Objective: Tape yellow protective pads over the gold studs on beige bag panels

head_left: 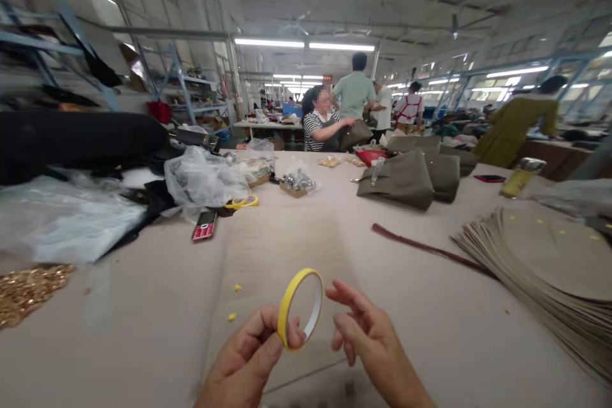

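Pinching tape roll (285, 307) upright, left hand (251, 352); right hand (371, 335) just beside, fingers bent, seemingly parted.

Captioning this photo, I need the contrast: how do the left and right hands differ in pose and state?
The left hand grips the yellow tape roll, whereas the right hand holds nothing visible. The left hand's thumb and fingers close on the rim; the right hand's are loosely bent, with a gap between them. Both hands are bare.
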Tool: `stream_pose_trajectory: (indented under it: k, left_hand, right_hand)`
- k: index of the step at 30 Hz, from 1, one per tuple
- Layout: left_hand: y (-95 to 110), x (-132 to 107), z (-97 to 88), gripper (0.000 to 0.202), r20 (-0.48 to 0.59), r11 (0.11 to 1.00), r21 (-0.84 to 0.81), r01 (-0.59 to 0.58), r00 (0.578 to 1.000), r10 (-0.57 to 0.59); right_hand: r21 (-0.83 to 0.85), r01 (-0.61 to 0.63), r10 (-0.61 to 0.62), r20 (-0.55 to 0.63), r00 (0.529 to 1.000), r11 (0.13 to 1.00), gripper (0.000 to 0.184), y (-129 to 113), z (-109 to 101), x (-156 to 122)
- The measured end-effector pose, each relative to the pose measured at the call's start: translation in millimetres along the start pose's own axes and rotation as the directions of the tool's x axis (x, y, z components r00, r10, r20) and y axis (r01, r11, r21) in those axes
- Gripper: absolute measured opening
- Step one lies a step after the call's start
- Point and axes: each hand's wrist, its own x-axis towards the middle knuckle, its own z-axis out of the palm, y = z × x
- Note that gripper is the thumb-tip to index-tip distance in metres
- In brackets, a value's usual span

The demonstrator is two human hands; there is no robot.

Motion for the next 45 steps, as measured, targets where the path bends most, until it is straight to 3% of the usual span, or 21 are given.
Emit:
stream_pose_trajectory:
  k: [4, 7, 12, 16, 18, 20, 22, 23, 25, 28, 30, 33, 39, 45]
  left_hand:
    - [0, -2, 20.9, 0.025, 0.084, 0.962, -0.224, 0.156, 0.987, -0.140]
    - [-2, -5, 23.9, 0.024, 0.103, 0.936, -0.284, 0.209, 0.977, -0.187]
    - [-14, -11, 23.8, 0.027, 0.098, 0.956, -0.213, 0.200, 0.978, -0.183]
    - [-22, -15, 20.9, 0.033, 0.041, 0.990, -0.070, 0.123, 0.992, -0.120]
    - [-22, -15, 16.9, 0.038, 0.072, 0.992, 0.085, 0.090, 0.993, -0.096]
    - [-19, -14, 11.5, 0.039, 0.121, 0.950, 0.312, 0.026, 0.990, -0.066]
    - [-17, -12, 6.1, 0.034, 0.177, 0.822, 0.558, -0.113, 0.984, 0.015]
    - [-16, -11, 3.9, 0.031, 0.205, 0.734, 0.653, -0.187, 0.977, 0.066]
    - [-18, -10, 1.5, 0.028, 0.267, 0.569, 0.765, -0.300, 0.953, 0.144]
    - [-21, -10, 2.8, 0.027, 0.329, 0.424, 0.827, -0.369, 0.929, 0.168]
    - [-22, -11, 5.6, 0.026, 0.359, 0.369, 0.841, -0.396, 0.918, 0.168]
    - [-23, -12, 9.0, 0.025, 0.381, 0.329, 0.848, -0.414, 0.910, 0.163]
    - [-28, -11, 8.5, 0.021, 0.405, 0.315, 0.846, -0.430, 0.903, 0.145]
    - [-26, -12, 12.7, 0.022, 0.390, 0.288, 0.869, -0.402, 0.915, 0.102]
  right_hand:
    - [0.176, -0.117, 0.101, 0.099, 0.990, 0.977, 0.057, 18, 14, -18]
    - [0.257, -0.173, 0.162, 0.065, 0.985, 0.951, 0.054, 27, 19, -18]
    - [0.303, -0.186, 0.205, -0.032, 0.978, 0.935, 0.047, 38, 26, -18]
    - [0.284, -0.251, 0.234, 0.095, 0.968, 0.925, 0.041, 46, 36, -20]
    - [0.201, -0.249, 0.226, 0.131, 0.965, 0.947, 0.037, 47, 35, -21]
    - [0.060, -0.152, 0.150, 0.030, 0.988, 0.987, 0.035, 44, 29, -23]
    - [-0.124, 0.027, -0.039, -0.090, 0.995, 0.992, 0.030, 35, 20, -26]
    - [-0.221, 0.131, -0.154, -0.087, 0.984, 0.966, 0.025, 29, 16, -27]
    - [-0.377, 0.336, -0.340, 0.059, 0.939, 0.863, 0.023, 14, 9, -29]
    - [-0.487, 0.536, -0.434, 0.315, 0.844, 0.690, 0.036, -3, 8, -30]
    - [-0.510, 0.570, -0.424, 0.381, 0.821, 0.644, 0.040, -6, 10, -30]
    - [-0.521, 0.566, -0.401, 0.403, 0.823, 0.639, 0.036, -1, 12, -30]
    - [-0.541, 0.574, -0.437, 0.373, 0.819, 0.614, 0.027, 14, 12, -27]
    - [-0.543, 0.622, -0.494, 0.382, 0.781, 0.565, 0.021, 11, 13, -25]
